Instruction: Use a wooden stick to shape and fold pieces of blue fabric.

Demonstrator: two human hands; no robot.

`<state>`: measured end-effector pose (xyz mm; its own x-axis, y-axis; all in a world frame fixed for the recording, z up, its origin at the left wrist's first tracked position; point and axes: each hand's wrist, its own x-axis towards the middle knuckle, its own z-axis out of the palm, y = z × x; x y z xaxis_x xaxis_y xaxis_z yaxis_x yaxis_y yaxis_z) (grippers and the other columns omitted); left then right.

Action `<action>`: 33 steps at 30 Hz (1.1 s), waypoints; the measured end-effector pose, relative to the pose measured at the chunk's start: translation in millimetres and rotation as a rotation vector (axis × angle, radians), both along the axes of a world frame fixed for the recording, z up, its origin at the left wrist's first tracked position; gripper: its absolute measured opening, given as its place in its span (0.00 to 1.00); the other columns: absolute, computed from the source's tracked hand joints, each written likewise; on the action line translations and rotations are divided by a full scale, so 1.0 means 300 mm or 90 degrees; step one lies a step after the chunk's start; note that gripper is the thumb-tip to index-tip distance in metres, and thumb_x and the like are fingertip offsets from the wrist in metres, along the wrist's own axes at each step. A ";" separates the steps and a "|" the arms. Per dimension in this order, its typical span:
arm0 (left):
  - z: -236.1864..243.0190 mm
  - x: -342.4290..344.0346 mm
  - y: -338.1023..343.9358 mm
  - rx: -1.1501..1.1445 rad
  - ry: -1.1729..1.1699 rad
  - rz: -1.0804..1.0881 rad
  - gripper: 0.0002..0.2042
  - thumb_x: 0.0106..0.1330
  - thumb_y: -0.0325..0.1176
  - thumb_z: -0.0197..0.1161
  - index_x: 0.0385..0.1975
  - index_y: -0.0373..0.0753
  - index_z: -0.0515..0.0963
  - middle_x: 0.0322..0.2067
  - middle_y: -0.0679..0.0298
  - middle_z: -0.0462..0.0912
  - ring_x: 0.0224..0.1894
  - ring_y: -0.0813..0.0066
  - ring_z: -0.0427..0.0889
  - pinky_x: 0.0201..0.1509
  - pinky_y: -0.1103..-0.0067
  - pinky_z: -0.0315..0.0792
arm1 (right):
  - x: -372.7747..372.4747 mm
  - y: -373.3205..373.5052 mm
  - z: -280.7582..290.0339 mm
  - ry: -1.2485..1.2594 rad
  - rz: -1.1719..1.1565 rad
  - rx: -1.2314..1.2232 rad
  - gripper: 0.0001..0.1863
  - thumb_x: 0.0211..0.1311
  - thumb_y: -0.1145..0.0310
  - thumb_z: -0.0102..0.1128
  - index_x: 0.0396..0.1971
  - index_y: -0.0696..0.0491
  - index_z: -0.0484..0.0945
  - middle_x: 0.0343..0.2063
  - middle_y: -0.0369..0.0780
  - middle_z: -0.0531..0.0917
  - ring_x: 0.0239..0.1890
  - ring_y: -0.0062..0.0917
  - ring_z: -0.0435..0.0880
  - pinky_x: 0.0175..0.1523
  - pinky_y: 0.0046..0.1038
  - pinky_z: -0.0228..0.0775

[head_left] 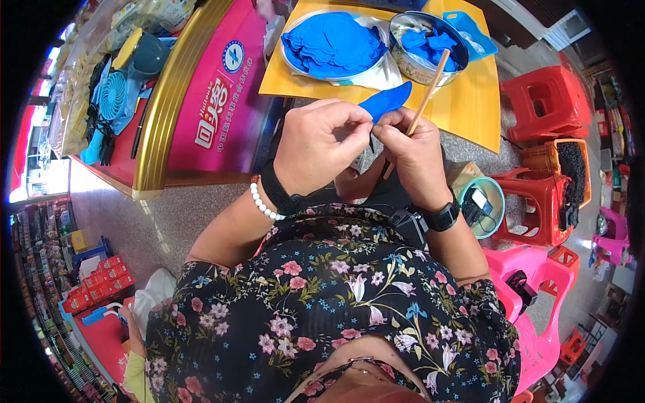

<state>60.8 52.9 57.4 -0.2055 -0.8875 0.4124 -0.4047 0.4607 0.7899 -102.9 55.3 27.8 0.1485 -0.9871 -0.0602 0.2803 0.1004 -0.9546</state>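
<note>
Both of my hands meet in front of my chest, at the near edge of a small yellow table. My left hand [321,140] is closed, thumb and forefinger pinching the edge of a bright blue cloth piece [388,101] with a rounded end. My right hand [418,149] is closed too, its fingertips at the same edge of the cloth. A thin wooden stick [433,84] slants up out of my right hand, lying between its fingers. The fingers hide the lower part of the cloth where they pinch it.
On the yellow table [470,114] are a plate [290,62] heaped with flat blue cloth pieces, a round tin [440,79] holding crumpled blue ones, and a blue basket [485,46]. A gold-edged pink counter [181,87] stands left; red stools [547,101] and a light-blue bucket [494,195] stand right.
</note>
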 end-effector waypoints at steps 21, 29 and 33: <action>-0.008 -0.013 -0.009 -0.009 -0.007 0.016 0.04 0.51 0.24 0.62 0.26 0.33 0.80 0.23 0.59 0.81 0.23 0.74 0.81 0.27 0.82 0.74 | -0.002 -0.004 -0.009 -0.069 0.019 0.029 0.02 0.51 0.75 0.58 0.22 0.56 0.77 0.19 0.30 0.76 0.21 0.09 0.68 0.25 0.14 0.59; 0.008 0.000 -0.002 0.021 -0.027 0.003 0.05 0.51 0.21 0.63 0.28 0.31 0.79 0.24 0.61 0.82 0.27 0.80 0.81 0.31 0.85 0.74 | 0.016 0.008 0.009 0.021 -0.024 -0.041 0.01 0.51 0.76 0.59 0.23 0.57 0.77 0.21 0.30 0.77 0.23 0.09 0.71 0.29 0.14 0.63; 0.015 -0.011 -0.007 -0.016 -0.073 0.014 0.03 0.50 0.25 0.63 0.23 0.34 0.78 0.22 0.58 0.80 0.23 0.69 0.81 0.27 0.79 0.74 | 0.018 0.002 -0.015 0.086 -0.034 -0.060 0.00 0.51 0.77 0.58 0.23 0.57 0.77 0.21 0.30 0.78 0.24 0.09 0.71 0.31 0.14 0.64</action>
